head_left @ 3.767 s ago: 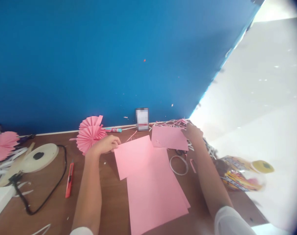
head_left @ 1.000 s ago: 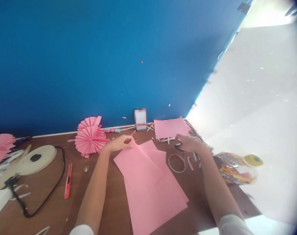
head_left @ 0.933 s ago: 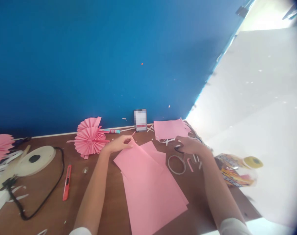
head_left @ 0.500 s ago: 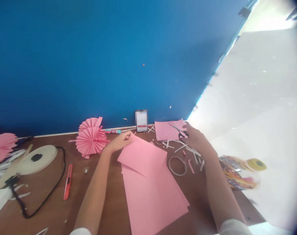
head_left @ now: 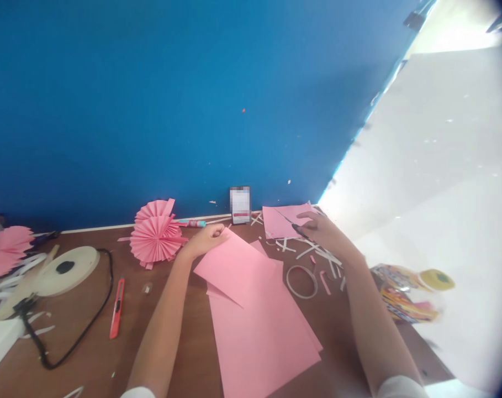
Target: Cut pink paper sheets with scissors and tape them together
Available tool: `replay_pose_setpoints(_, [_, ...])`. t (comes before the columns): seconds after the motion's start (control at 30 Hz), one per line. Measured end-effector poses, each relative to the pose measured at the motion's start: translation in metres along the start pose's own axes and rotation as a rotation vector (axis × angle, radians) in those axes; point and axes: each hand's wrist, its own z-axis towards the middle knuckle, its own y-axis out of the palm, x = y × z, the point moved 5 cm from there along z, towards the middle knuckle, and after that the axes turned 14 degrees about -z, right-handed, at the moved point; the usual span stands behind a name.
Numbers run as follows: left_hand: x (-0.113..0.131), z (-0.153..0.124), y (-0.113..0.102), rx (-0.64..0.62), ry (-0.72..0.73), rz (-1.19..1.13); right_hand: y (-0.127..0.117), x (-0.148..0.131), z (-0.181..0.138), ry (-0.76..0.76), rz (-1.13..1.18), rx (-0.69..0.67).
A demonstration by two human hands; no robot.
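My left hand (head_left: 207,240) pinches the top corner of a pink paper sheet (head_left: 238,265). That sheet is partly raised and lies slanted over more pink sheets (head_left: 263,337) on the table. At the back right, my right hand (head_left: 325,232) has its fingers on the dark handles of a pair of scissors (head_left: 295,226). The blades point left and away, above another piece of pink paper (head_left: 273,224). Part of the handles is hidden by the fingers.
White strips (head_left: 312,249) and a tape roll (head_left: 301,282) lie right of the sheets. Leftward are pleated pink fans (head_left: 155,237), a red cutter (head_left: 117,309), a glue gun's cable (head_left: 110,276) or similar black cord, and a cream reel (head_left: 74,271). A phone (head_left: 240,204) leans on the blue wall; a jar (head_left: 412,293) stands right.
My right hand has taken hold of the scissors and turned them, shifting their handles left. My left hand still pinches the sheet, whose lower left corner has swung slightly left.
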Motion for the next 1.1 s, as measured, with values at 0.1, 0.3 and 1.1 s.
replay_pose_setpoints(0.1, [0.004, -0.002, 0.002, -0.003, 0.001, -0.007, 0.004, -0.02, -0.002, -0.117, 0.065, -0.007])
replay_pose_setpoints(0.3, [0.018, -0.001, 0.008, -0.069, 0.002, -0.055, 0.009, -0.049, 0.001, -0.225, 0.113, 0.063])
replay_pose_setpoints(1.1, [0.015, 0.014, 0.026, -0.279, -0.02, -0.206, 0.061, -0.1, -0.003, -0.462, -0.175, 0.287])
